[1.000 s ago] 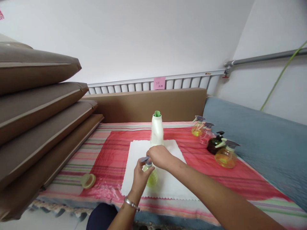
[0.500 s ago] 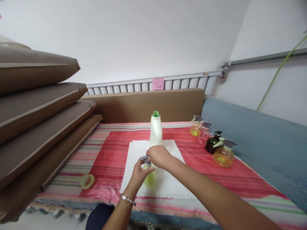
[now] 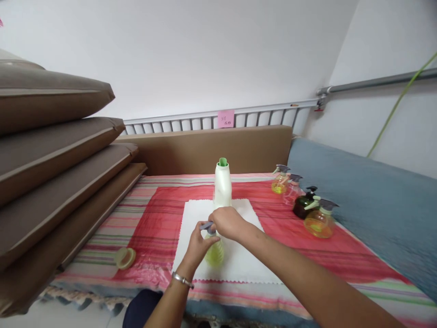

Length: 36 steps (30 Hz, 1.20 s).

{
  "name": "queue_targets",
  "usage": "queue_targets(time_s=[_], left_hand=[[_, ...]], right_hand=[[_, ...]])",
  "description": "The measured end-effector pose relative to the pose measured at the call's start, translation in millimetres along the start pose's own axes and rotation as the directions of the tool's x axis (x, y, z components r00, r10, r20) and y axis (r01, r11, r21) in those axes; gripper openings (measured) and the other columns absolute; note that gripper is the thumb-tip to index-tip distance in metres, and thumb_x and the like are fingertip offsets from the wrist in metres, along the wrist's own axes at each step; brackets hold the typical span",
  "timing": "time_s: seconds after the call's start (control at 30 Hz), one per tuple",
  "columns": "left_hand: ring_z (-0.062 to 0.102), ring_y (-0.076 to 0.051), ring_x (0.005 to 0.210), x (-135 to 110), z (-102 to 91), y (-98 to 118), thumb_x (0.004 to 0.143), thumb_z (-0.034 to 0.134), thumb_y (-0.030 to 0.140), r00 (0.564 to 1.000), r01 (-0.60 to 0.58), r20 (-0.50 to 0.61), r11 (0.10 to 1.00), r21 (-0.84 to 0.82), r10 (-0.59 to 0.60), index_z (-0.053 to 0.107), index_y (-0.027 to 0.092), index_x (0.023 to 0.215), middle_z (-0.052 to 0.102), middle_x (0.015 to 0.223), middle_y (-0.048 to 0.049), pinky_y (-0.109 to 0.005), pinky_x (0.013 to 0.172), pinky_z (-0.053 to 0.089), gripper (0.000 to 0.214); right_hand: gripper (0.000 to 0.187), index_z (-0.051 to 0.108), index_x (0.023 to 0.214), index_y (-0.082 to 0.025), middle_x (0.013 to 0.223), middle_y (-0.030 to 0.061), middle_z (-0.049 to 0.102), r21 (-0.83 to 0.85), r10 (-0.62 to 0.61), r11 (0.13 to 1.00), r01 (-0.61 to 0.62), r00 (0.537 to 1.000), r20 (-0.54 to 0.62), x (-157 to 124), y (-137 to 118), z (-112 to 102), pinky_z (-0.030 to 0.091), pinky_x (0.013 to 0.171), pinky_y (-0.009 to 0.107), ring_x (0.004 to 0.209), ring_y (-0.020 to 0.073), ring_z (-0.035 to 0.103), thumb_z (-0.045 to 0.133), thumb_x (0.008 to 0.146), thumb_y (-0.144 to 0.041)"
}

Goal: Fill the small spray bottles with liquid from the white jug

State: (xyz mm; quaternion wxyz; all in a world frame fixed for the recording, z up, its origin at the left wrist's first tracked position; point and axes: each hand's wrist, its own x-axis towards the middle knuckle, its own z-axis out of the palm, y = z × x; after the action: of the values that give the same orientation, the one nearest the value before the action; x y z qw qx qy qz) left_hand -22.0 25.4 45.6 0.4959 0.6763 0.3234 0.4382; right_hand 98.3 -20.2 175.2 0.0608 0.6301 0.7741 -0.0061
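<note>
A clear pump bottle [image 3: 215, 256] with yellow-green liquid stands on a white scalloped cloth [image 3: 244, 266]. My left hand [image 3: 198, 246] is closed around its neck, thumb across the front. From the right, my right hand [image 3: 227, 222] grips the grey pump head [image 3: 206, 225] with curled fingers that partly hide it. Just behind my hands rises a white jug-like bottle [image 3: 223, 187], its lower part covered by my right hand. A green spout shows in its mouth. Left of the cloth lies a pale yellow-green cap [image 3: 125, 258] on its side.
At the right stand several pump bottles: a dark one [image 3: 303, 205], a large one with orange-yellow liquid [image 3: 320, 223], and two smaller clear ones behind. Stacked brown cushions [image 3: 61, 182] rise at the left. A brown padded board [image 3: 205, 150] spans the back, below a radiator.
Both hands keep nearly the same hold on the pump bottle. My left thumb has shifted slightly up, towards the bottle's neck. The other things stay put.
</note>
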Motion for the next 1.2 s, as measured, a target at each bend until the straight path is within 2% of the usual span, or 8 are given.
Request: queue_targets(time_s=[0.17,0.3,0.4,0.5,0.7,0.87,1.1,1.2], left_hand=[[0.059,-0.024,0.089,4,-7.5,-1,0.061,0.073,0.025,0.999,-0.014,0.053,1.000,0.011,0.013,0.066,0.018,0.085,0.067,0.086,-0.0046,-0.035,0.085,0.042,0.026],[0.056,-0.024,0.103,4,-12.1,1,0.063,0.072,0.024,0.988,-0.022,0.155,1.000,-0.005,0.023,0.065,0.020,0.100,0.066,0.105,-0.0065,-0.035,0.093,0.038,0.037],[0.057,-0.026,0.099,2,-3.3,-2,0.056,0.077,0.024,0.998,-0.012,0.069,0.999,0.038,0.009,0.064,0.018,0.100,0.066,0.101,-0.0073,-0.037,0.091,0.039,0.046],[0.057,-0.025,0.089,3,0.5,-6,0.059,0.076,0.027,1.000,-0.005,0.023,0.998,0.055,0.004,0.065,0.016,0.088,0.066,0.089,-0.0060,-0.037,0.086,0.041,0.033],[0.058,-0.023,0.088,10,-15.0,0,0.059,0.075,0.026,0.968,-0.009,0.250,1.000,-0.002,0.009,0.067,0.018,0.084,0.066,0.086,-0.0033,-0.032,0.082,0.043,0.028],[0.055,-0.020,0.085,6,-7.1,-3,0.060,0.075,0.027,0.993,0.001,0.117,1.000,0.014,-0.002,0.061,0.018,0.087,0.062,0.084,-0.0010,-0.032,0.082,0.039,0.032],[0.056,-0.021,0.089,8,-16.0,1,0.065,0.071,0.028,0.955,0.023,0.295,1.000,-0.019,-0.017,0.065,0.017,0.086,0.065,0.086,-0.0021,-0.032,0.084,0.040,0.025],[0.053,-0.024,0.097,5,-7.6,-2,0.062,0.073,0.028,0.975,0.020,0.222,1.000,-0.001,-0.019,0.061,0.017,0.099,0.064,0.097,-0.0045,-0.034,0.089,0.037,0.040]], right_hand=[[0.023,0.064,0.084,-0.015,0.082,0.0024,0.067,0.001,0.018,1.000,-0.018,1.000,0.023,1,0,0,0.049,0.069,0.033,0.076,0.0154,0.062,0.053,0.085,-0.035],[0.024,0.063,0.086,-0.015,0.085,0.0026,0.067,0.000,0.027,1.000,-0.027,0.999,0.030,1,1,1,0.049,0.072,0.034,0.079,0.0156,0.062,0.052,0.086,-0.037],[0.024,0.063,0.086,-0.015,0.084,0.0024,0.067,0.003,0.022,1.000,-0.023,0.999,0.027,1,1,1,0.050,0.072,0.034,0.079,0.0156,0.062,0.052,0.086,-0.036],[0.024,0.064,0.085,-0.015,0.085,0.0028,0.067,0.003,0.018,1.000,-0.018,1.000,0.023,1,-1,2,0.049,0.072,0.034,0.079,0.0159,0.062,0.052,0.086,-0.036],[0.024,0.064,0.085,-0.015,0.085,0.0031,0.068,0.002,0.012,1.000,-0.012,1.000,0.012,2,-3,4,0.049,0.072,0.034,0.080,0.0160,0.062,0.053,0.085,-0.036],[0.022,0.064,0.084,-0.015,0.084,0.0029,0.068,0.003,0.011,1.000,-0.011,1.000,0.002,1,-2,3,0.049,0.070,0.034,0.079,0.0163,0.063,0.052,0.085,-0.034],[0.022,0.064,0.084,-0.015,0.083,0.0033,0.068,-0.006,0.019,1.000,-0.019,1.000,0.006,-1,-4,1,0.050,0.069,0.033,0.078,0.0163,0.063,0.054,0.085,-0.034],[0.021,0.065,0.083,-0.015,0.084,0.0035,0.069,0.000,0.023,1.000,-0.023,1.000,0.006,-1,-5,0,0.049,0.069,0.033,0.079,0.0165,0.063,0.053,0.085,-0.033]])
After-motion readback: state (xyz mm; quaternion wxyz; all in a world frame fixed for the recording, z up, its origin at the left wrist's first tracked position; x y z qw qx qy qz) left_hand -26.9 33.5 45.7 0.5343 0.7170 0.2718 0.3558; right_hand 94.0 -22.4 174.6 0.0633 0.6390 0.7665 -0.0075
